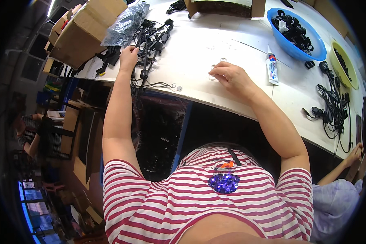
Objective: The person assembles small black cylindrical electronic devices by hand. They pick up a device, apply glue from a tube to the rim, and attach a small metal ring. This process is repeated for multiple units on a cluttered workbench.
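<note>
My left hand (128,59) is at the left of the table, its fingers closed at the edge of a pile of black cables (152,42). It seems to pinch one of them, though the fingers hide the exact hold. Several cable ends hang over the table's front edge. Near the middle, my right hand (233,79) reaches over the white tabletop with thumb and fingers pinched at a small clear ring (212,77). Another small clear ring (223,59) lies just beyond the fingertips. To the right of this hand lies a white, blue and red tube (272,69).
A blue basin (319,49) of black ring-shaped parts and a yellow basin (354,81) stand at the right. Nearer lie bundled black cables (331,105). A cardboard box (83,30) and grey plastic bag (128,22) are far left. A co-worker's hand (356,152) shows at right.
</note>
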{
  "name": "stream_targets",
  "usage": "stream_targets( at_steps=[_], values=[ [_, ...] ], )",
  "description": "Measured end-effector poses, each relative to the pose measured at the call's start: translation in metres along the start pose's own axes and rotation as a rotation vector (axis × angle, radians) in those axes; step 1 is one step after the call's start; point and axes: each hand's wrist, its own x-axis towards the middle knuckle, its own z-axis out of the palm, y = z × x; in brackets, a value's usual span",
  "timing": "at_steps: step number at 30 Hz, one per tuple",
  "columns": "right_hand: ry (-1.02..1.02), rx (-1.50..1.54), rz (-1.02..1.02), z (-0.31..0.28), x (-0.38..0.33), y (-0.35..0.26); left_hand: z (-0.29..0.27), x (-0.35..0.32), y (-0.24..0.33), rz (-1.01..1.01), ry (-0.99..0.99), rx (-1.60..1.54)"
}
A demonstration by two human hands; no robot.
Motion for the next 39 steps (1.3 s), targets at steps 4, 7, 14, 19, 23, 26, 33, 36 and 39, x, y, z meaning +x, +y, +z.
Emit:
stream_targets(
  at_steps=[4, 7, 14, 19, 23, 26, 33, 36, 39],
  values=[
    [-0.01, 0.002, 0.012, -0.001, 0.0, 0.0, 0.012, 0.004, -0.014, 0.025, 0.023, 0.097],
    [-0.017, -0.001, 0.001, 0.0, 0.0, 0.003, 0.017, -0.003, -0.014, 0.175, 0.086, 0.288],
    [-0.088, -0.031, -0.002, -0.001, -0.001, 0.002, 0.038, -0.045, 0.039, 0.305, -0.086, 0.85],
    [-0.074, -0.04, -0.01, -0.001, -0.002, 0.003, 0.03, -0.024, 0.03, -0.003, -0.212, 0.361],
    [-0.11, -0.021, 0.004, 0.0, -0.001, -0.002, 0.003, -0.014, -0.003, -0.043, -0.22, -0.048],
    [-0.087, 0.0, 0.014, 0.003, -0.001, 0.001, -0.024, -0.018, -0.001, -0.086, -0.348, -0.366],
    [-0.077, 0.041, 0.086, 0.003, -0.001, 0.014, -0.032, -0.043, 0.021, -0.02, -0.702, -0.04],
    [-0.111, 0.093, 0.165, 0.001, 0.001, 0.007, -0.043, -0.064, 0.036, -0.067, -0.858, -0.083],
    [-0.107, 0.131, 0.193, 0.002, 0.001, 0.009, -0.047, -0.06, 0.023, -0.161, -0.959, -0.314]
  ],
)
